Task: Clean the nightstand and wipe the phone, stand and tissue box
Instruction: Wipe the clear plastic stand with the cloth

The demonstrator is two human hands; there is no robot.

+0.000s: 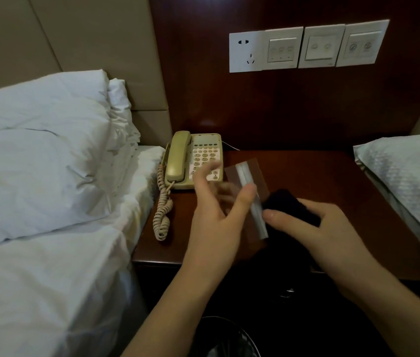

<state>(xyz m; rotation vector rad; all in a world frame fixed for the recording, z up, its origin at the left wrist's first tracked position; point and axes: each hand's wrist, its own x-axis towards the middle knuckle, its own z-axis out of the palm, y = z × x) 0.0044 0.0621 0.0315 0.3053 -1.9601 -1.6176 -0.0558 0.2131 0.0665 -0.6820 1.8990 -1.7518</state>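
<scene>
While the left fingers (207, 173) spread wide and blur above the phone's keypad, the left thumb (245, 199) presses the near side of a brown tissue box (251, 173), whose pale slot strip runs from far-left to near-right. Left hand (219, 215) is thus open, steadying the box by the thumb; whether the blurred fingers touch the box cannot be told. Right hand (314, 225) curls its fingers over a dark cloth (291, 204), thumb (274, 216) laid along the cloth's left edge, just beside the strip; the cloth lies against the right side of the box. Box stands tilted, near the middle of the nightstand (306, 171), a dark reddish wooden top. Phone (194, 161), beige, with handset cradled on its left side, sits at the far-left corner of the top, close to the left of the box; its coiled cord (162, 210) hangs along the left edge toward the near side. Bed with white pillow (41, 150) lies to the left; a second pillow (407, 181) lies to the right. Wall plates (306, 47), one socket and three switches, are mounted on the far wooden panel. Bin (227, 338) shows at the near edge, below the forearms.
</scene>
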